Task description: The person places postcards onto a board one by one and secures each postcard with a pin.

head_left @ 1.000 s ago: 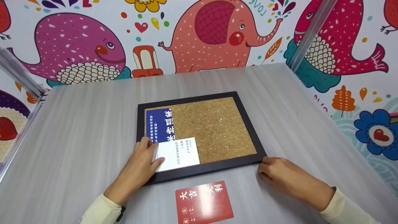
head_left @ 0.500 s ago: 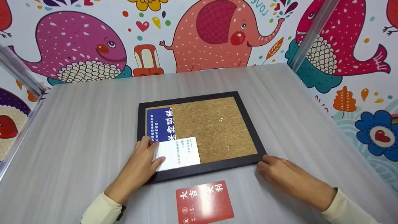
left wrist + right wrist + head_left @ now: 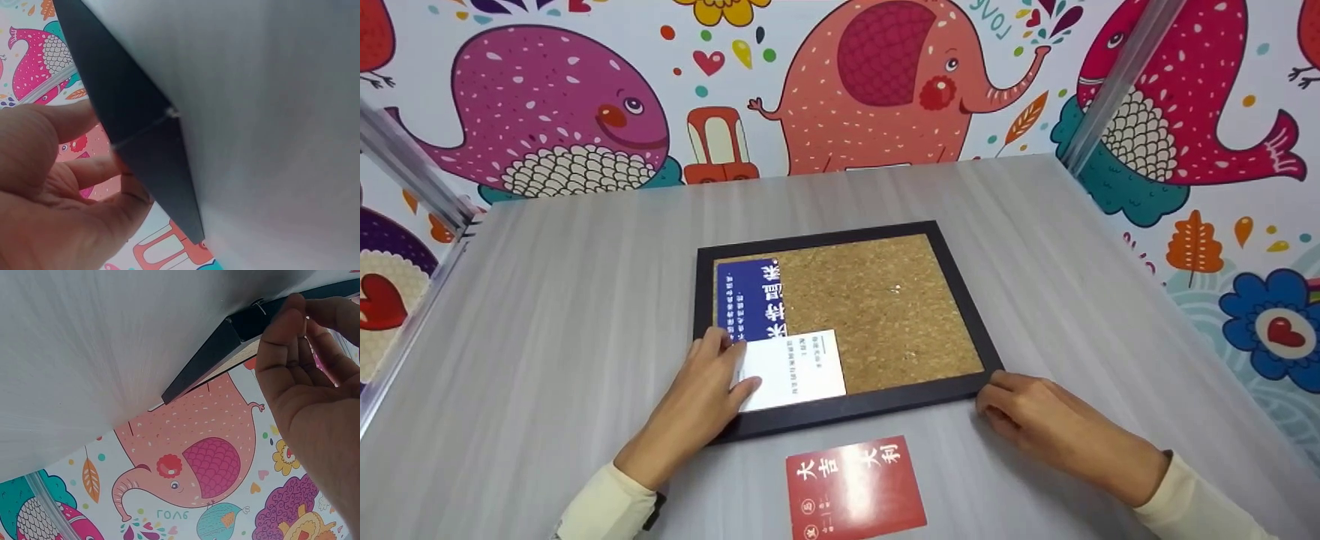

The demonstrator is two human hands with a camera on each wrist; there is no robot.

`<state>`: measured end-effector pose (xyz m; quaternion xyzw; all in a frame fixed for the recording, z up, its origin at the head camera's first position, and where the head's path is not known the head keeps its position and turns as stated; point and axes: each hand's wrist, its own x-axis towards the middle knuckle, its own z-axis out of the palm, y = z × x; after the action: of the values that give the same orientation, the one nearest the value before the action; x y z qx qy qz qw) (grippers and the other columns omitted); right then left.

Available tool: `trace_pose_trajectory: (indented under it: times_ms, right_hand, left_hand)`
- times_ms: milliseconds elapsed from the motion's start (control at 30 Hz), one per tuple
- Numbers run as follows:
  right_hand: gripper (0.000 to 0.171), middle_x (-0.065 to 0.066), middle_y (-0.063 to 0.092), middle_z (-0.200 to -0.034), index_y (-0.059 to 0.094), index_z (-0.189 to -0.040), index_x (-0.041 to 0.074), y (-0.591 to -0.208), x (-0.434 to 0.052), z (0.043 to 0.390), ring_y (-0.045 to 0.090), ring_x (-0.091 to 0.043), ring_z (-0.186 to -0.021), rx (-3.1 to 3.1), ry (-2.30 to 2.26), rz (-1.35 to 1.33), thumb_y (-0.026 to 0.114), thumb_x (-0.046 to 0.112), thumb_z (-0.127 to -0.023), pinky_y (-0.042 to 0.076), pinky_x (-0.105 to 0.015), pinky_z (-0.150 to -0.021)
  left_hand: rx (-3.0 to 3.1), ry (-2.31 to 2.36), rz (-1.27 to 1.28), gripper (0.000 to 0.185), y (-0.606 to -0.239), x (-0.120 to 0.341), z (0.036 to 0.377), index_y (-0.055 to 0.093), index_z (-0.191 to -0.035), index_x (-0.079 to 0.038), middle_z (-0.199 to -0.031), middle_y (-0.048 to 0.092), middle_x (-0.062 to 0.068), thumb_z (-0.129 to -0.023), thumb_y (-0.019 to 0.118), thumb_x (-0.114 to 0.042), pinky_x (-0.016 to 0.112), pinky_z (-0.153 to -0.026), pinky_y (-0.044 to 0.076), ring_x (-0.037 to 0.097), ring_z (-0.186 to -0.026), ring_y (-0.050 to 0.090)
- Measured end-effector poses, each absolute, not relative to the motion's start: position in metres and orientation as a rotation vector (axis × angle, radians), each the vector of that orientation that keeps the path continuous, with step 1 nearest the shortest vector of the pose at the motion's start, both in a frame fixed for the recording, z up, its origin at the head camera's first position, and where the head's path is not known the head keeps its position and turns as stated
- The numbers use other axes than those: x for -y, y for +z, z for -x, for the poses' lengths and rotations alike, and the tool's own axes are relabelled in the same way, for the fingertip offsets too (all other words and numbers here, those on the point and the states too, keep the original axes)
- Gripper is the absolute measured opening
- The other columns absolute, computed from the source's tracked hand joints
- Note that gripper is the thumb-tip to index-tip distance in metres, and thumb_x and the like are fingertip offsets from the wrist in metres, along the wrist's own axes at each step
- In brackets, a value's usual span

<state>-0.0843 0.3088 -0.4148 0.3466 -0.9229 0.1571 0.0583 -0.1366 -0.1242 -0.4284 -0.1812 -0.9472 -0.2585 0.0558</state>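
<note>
A black-framed corkboard (image 3: 885, 300) lies flat on the table. My left hand (image 3: 694, 394) rests over its near left corner, with the thumb and fingertips pressing a white card (image 3: 802, 371) with printed lines onto it. Beyond that card lies a blue card (image 3: 746, 296) with white characters, its near end overlapped by the white one. At the near right corner of the frame, my right hand (image 3: 1046, 420) has curled fingers and holds the edge. In the right wrist view, thumb and forefinger meet at the black frame (image 3: 253, 323), close beside a thin metal piece (image 3: 260, 308).
A red card (image 3: 855, 487) with white characters lies on the grey table (image 3: 585, 300), nearer than the corkboard. Two small clear pins (image 3: 895, 289) show on the cork's right half. Walls with printed animals (image 3: 877, 82) enclose the table at the back and sides.
The whole view has shifted slightly. Both hands stay at the same corners of the corkboard, and the cards keep their places.
</note>
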Motion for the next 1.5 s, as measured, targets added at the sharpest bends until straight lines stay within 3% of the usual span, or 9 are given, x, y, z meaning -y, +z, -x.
trace_pose_trajectory:
  times_ms: [300,667,1500]
  right_hand:
    - [0.029,0.005,0.068,-0.095,0.079,-0.099,0.012,-0.417,-0.307,0.091,0.065,-0.002,-0.084,2.651,0.606,-1.087,0.086,-0.013,-0.085,0.056,-0.017,-0.073]
    - [0.038,0.005,0.070,-0.103,0.078,-0.101,0.010,-0.421,-0.298,0.104,0.070,-0.009,-0.092,2.513,0.647,-1.118,0.083,-0.023,-0.081,0.057,-0.020,-0.082]
    - [0.036,0.004,0.074,-0.096,0.074,-0.098,0.010,-0.414,-0.276,0.119,0.070,-0.010,-0.086,2.474,0.874,-1.055,0.081,-0.023,-0.084,0.054,-0.014,-0.078]
  left_hand:
    - [2.851,-0.771,0.569,0.047,-0.429,0.125,0.137,0.069,-0.132,0.016,-0.125,0.057,0.025,-0.096,0.086,-0.008,0.051,-0.092,0.055,0.037,-0.107,0.055]
    - [2.821,-0.779,0.595,0.045,-0.431,0.126,0.138,0.070,-0.129,0.017,-0.123,0.056,0.025,-0.095,0.086,-0.007,0.052,-0.093,0.055,0.039,-0.106,0.056]
    - [2.823,-0.787,0.579,0.043,-0.431,0.126,0.138,0.071,-0.128,0.015,-0.123,0.056,0.023,-0.095,0.086,-0.007,0.053,-0.093,0.055,0.038,-0.107,0.056]
